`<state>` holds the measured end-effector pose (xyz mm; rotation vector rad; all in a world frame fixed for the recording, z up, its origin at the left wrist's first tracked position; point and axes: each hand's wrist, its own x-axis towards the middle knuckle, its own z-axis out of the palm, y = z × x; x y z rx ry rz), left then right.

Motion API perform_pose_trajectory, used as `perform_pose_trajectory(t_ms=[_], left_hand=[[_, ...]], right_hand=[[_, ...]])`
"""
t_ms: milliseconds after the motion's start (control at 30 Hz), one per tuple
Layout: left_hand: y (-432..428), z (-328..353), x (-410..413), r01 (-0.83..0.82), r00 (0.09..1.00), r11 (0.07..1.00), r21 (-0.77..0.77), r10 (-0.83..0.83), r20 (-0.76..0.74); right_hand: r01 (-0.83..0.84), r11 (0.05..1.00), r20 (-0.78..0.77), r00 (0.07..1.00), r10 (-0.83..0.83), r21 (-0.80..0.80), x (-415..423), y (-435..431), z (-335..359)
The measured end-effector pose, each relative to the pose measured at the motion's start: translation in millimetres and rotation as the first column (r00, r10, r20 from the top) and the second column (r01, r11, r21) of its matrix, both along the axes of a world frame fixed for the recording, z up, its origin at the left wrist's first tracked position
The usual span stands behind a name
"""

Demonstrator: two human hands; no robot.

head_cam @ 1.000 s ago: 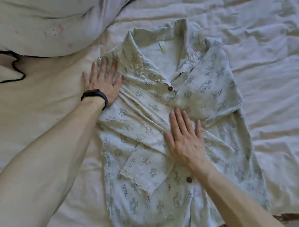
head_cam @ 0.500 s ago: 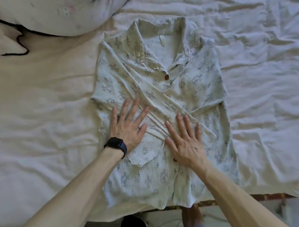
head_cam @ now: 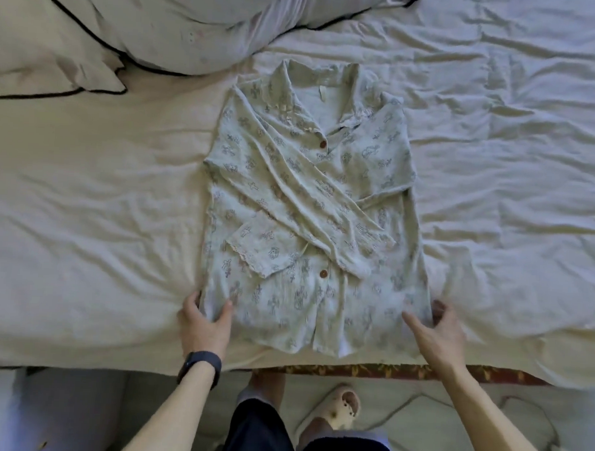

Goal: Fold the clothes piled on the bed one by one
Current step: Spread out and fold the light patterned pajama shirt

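On bed (head_cam: 85, 216), shirt (head_cam: 310, 205) lengthwise, collar (head_cam: 295, 89) away

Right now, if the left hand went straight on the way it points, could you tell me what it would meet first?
The left hand pinches the shirt at its near corner; straight on, it would likely meet the lace-edged sleeve cuff folded across the front.

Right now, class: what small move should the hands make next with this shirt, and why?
Probably lift the hem and fold it up toward the collar: both sleeves already lie crossed over the shirt, and the left hand and right hand pinch its bottom corners.
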<state>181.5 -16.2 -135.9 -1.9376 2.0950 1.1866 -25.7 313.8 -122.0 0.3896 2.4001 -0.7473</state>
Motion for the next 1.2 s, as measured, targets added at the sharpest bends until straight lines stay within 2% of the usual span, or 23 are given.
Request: perform_pose_trajectory(t_ms=[67, 100, 167, 233, 333, 467, 633, 767, 867, 967, 1067, 1200], left_hand=[[0, -4, 8, -0.137, 0.991, 0.981, 0.134, 0.134, 0.028], [-3, -8, 11, -0.147, 0.989, 0.972, 0.184, 0.138, 0.061], [-7, -13, 18, -0.101, 0.990, 0.956, 0.274, 0.071, 0.119], [-10, -14, 26, -0.035, 0.993, 0.951, 0.307, 0.000, 0.115], [-6, -5, 34, -0.058, 0.998, 0.950, 0.307, 0.051, 0.031], [10, 14, 41, -0.116, 0.987, 0.965, 0.236, 0.139, -0.083], [25, 54, 44, -0.346, 0.870, 0.903, 0.256, 0.411, -0.272], [32, 89, 51, -0.371, 0.835, 0.889, 0.268, 0.445, -0.324], [47, 112, 65, -0.380, 0.830, 0.887, 0.262, 0.452, -0.328], [72, 131, 89, -0.381, 0.853, 0.887, 0.261, 0.446, -0.271], [103, 145, 117, -0.374, 0.886, 0.891, 0.256, 0.425, -0.186], [126, 158, 143, -0.401, 0.867, 0.853, 0.333, 0.471, -0.164]], right_hand=[[0.080, 0.991, 0.108, 0.992, -0.069, -0.109, -1, 11, -2], [0.112, 0.981, 0.164, 0.983, -0.086, -0.159, -2, 16, -3], [0.175, 0.950, 0.259, 0.960, -0.106, -0.259, -2, 25, -5], [0.187, 0.925, 0.296, 0.951, -0.086, -0.331, 3, 33, -3], [0.153, 0.925, 0.292, 0.955, -0.047, -0.349, 11, 42, 7], [0.233, 0.876, 0.265, 0.956, -0.127, -0.422, 23, 49, 28], [0.386, 0.758, 0.159, 0.920, -0.358, -0.525, 30, 56, 71], [0.411, 0.692, 0.092, 0.889, -0.449, -0.594, 32, 64, 109], [0.432, 0.702, 0.059, 0.870, -0.489, -0.566, 48, 75, 131], [0.424, 0.792, -0.009, 0.879, -0.476, -0.440, 79, 96, 134], [0.497, 0.768, 0.083, 0.856, -0.511, -0.403, 108, 116, 130], [0.563, 0.733, 0.164, 0.822, -0.545, -0.382, 137, 132, 128]])
